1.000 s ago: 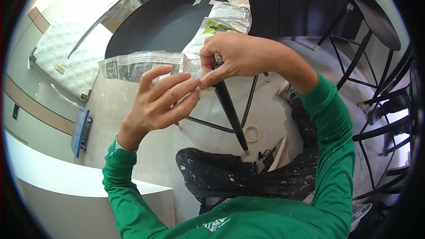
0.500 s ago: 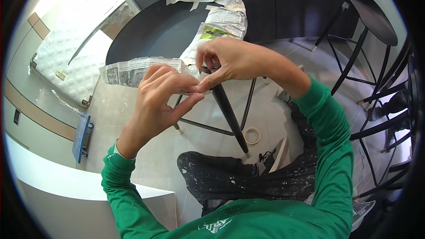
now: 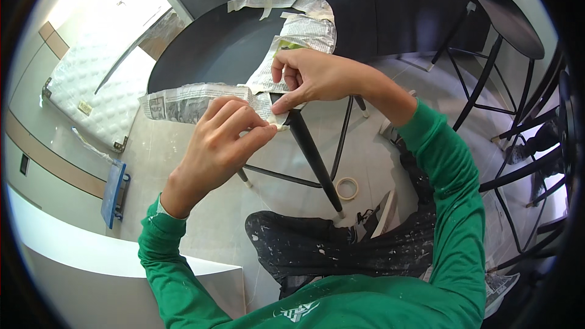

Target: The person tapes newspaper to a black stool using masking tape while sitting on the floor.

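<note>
In front of me stands a black stool (image 3: pixel 207 49), its seat edged with newspaper (image 3: pixel 177 102) and pale masking tape. Both hands work at the near corner, where a black leg (image 3: pixel 314 161) meets the wrapped edge. My left hand (image 3: pixel 213 146) is closed at the paper's lower edge, thumb and fingertips gripping the end of it. My right hand (image 3: pixel 323 78) reaches over from the other side. Its thumb presses flat on the paper at the top of the leg, while the other fingers are bent, apart from the thumb, with nothing visible in them.
A roll of masking tape (image 3: pixel 347 188) lies on the floor beside the leg. More black stools (image 3: pixel 509 21) stand at the right. A plastic-wrapped mattress (image 3: pixel 91 91) and a blue dolly (image 3: pixel 113 192) are at the left, with a white counter (image 3: pixel 122 262) nearer. Dark cabinets (image 3: pixel 420 6) line the back.
My right thumb has come away from my left fingertips and now presses on the paper by the leg. My left hand has shifted slightly down, and more of the corner shows between the hands.
</note>
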The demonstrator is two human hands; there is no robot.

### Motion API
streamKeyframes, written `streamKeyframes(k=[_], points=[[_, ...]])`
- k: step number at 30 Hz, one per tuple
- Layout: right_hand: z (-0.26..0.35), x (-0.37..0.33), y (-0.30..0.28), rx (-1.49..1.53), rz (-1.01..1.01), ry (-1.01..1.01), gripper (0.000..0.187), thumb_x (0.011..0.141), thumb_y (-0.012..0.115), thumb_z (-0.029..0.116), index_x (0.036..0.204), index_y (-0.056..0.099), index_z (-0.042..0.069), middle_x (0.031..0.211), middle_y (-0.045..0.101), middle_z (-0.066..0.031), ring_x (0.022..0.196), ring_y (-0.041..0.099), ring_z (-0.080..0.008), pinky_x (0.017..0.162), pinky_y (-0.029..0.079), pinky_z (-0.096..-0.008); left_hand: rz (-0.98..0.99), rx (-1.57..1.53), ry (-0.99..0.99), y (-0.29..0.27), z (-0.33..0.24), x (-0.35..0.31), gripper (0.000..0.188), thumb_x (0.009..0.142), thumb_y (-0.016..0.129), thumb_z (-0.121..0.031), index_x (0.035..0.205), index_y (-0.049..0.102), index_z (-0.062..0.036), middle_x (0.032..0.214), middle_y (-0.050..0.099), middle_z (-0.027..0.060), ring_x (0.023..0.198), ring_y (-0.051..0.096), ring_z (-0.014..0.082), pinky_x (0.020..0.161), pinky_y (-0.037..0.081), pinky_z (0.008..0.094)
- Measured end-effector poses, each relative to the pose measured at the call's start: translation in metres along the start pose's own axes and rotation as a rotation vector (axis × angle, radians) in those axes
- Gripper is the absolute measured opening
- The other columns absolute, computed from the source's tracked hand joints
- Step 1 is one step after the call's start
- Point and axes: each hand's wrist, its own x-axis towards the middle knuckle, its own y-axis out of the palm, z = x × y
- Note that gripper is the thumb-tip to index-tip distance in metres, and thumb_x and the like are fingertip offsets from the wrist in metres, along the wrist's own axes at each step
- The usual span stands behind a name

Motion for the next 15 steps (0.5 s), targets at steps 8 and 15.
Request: streamKeyframes(k=[8, 15], points=[[0.002, -0.009, 0.004, -0.018, -0.310, -0.116, 0.037, 0.092, 0.082, 0.029, 0.105, 0.063, 0.001, 0.080, 0.060, -0.0025, 0.072, 0.055, -0.0109, 0.062, 0.044, -0.0267, 0.065, 0.083, -0.054, -0.003, -0.011, 0.008, 0.030, 0.073, 0.083, -0.003, 0.102, 0.078, -0.0086, 0.094, 0.065, 0.0039, 0.094, 0.065, 0.0235, 0.087, 0.055, 0.0407], [-0.124, -0.113, 0.109, 0.005, -1.091, -0.199, 0.016, 0.097, 0.070, 0.012, 0.086, 0.060, 0.004, 0.073, 0.052, -0.0005, 0.064, 0.047, -0.0082, 0.058, 0.038, -0.0268, -0.008, 0.226, -0.024, -0.004, -0.027, -0.011, 0.033, 0.086, 0.084, -0.020, 0.117, 0.074, -0.0134, 0.103, 0.069, 0.0017, 0.106, 0.066, 0.0285, 0.101, 0.052, 0.0518]])
